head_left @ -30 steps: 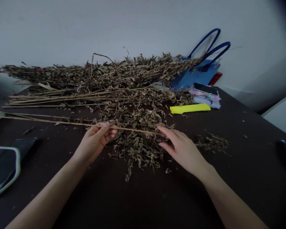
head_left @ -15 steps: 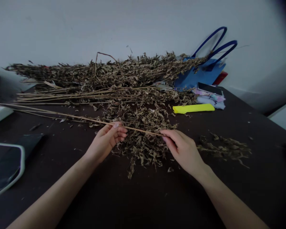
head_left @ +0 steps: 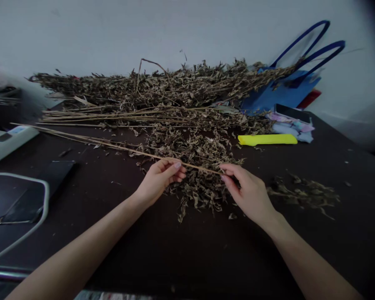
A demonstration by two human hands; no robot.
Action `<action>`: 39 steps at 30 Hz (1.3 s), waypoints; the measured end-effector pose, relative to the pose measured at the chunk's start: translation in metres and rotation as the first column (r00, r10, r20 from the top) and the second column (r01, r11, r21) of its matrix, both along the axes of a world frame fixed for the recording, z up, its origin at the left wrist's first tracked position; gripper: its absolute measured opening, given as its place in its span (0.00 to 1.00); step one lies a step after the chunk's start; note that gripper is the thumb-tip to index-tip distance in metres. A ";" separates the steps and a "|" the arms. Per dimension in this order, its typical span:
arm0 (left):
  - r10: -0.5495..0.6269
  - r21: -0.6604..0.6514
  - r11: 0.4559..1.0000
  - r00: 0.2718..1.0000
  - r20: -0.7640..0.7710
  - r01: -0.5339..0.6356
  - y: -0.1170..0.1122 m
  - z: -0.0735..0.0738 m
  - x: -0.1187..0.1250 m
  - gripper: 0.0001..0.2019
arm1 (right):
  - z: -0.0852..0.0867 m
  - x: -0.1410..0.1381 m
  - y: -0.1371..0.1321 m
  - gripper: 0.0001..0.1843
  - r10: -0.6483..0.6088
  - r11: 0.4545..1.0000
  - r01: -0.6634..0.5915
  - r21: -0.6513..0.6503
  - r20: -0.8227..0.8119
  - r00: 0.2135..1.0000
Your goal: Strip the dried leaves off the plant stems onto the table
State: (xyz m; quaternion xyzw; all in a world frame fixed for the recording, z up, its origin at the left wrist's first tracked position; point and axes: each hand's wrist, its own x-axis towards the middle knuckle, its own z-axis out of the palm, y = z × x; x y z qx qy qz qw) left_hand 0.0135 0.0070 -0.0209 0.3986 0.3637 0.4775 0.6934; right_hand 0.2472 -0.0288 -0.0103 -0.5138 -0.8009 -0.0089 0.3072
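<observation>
A long, thin dried plant stem slants across the view, its far end reaching toward the left of the table. My left hand is closed on it partway along, thumb on top. My right hand pinches it near its right end, between thumb and fingertips. Between and beneath my hands lies a loose heap of dried, curled leaves. To the right of my right hand rests a small leafy sprig on the dark table.
Behind the heap lie bare stems and a thick bundle of dried leafy stalks along the wall. A blue bag, a phone on cloth and a yellow strip are at right. At left are a power strip, white cable and dark phone.
The view has shifted left, so most things appear farther right. My left hand sits closer to my right hand along the stem; both still hold it.
</observation>
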 end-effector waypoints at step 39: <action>0.103 0.055 0.993 0.994 -0.020 -0.102 0.004 0.001 -0.005 0.05 | 0.032 0.023 -0.006 0.14 -0.050 0.995 0.044 -0.093 -0.072 0.996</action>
